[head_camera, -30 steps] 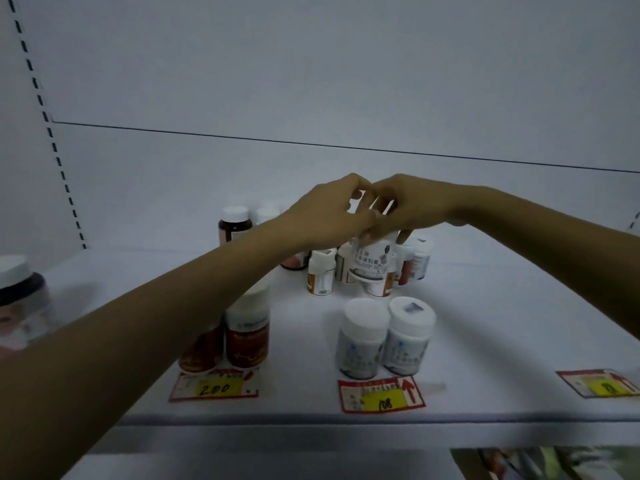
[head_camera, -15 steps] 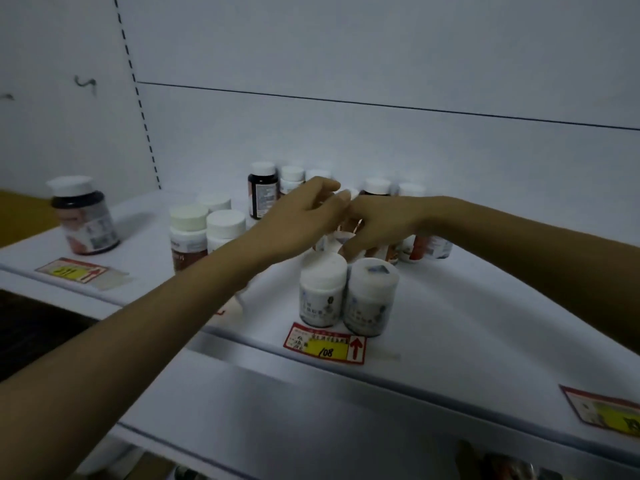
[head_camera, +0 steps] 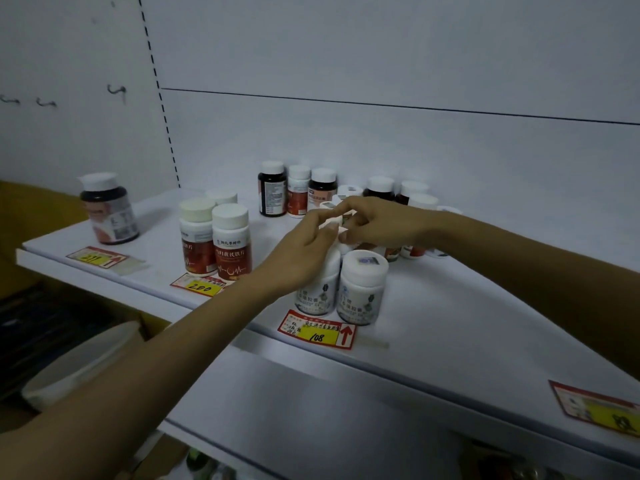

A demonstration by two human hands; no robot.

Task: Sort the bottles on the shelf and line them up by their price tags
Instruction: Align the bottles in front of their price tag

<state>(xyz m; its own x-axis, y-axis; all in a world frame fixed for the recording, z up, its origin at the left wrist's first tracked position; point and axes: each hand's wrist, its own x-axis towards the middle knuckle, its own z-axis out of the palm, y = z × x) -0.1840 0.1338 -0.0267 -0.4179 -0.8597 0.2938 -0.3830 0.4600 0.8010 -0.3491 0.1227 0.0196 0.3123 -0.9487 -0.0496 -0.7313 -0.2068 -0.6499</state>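
Both my hands meet over the middle of the white shelf (head_camera: 450, 323). My left hand (head_camera: 304, 251) and my right hand (head_camera: 377, 223) both pinch a small white bottle (head_camera: 334, 221) above two white bottles (head_camera: 362, 289) that stand behind the 108 price tag (head_camera: 317, 329). Three red-labelled bottles (head_camera: 230, 242) stand behind the 200 tag (head_camera: 201, 285). One dark bottle (head_camera: 107, 209) stands behind the 211 tag (head_camera: 98, 258). Several mixed bottles (head_camera: 298, 192) crowd the back of the shelf.
Another price tag (head_camera: 599, 408) lies at the shelf's front right with no bottle behind it. A white panel wall (head_camera: 381, 64) closes the back. Below left are a pale round container (head_camera: 83, 362) and a cardboard box edge (head_camera: 152, 323).
The view has swung so the shelf now runs diagonally and its left end shows. Both hands stay together over the 108 bottles, still holding the small white bottle.
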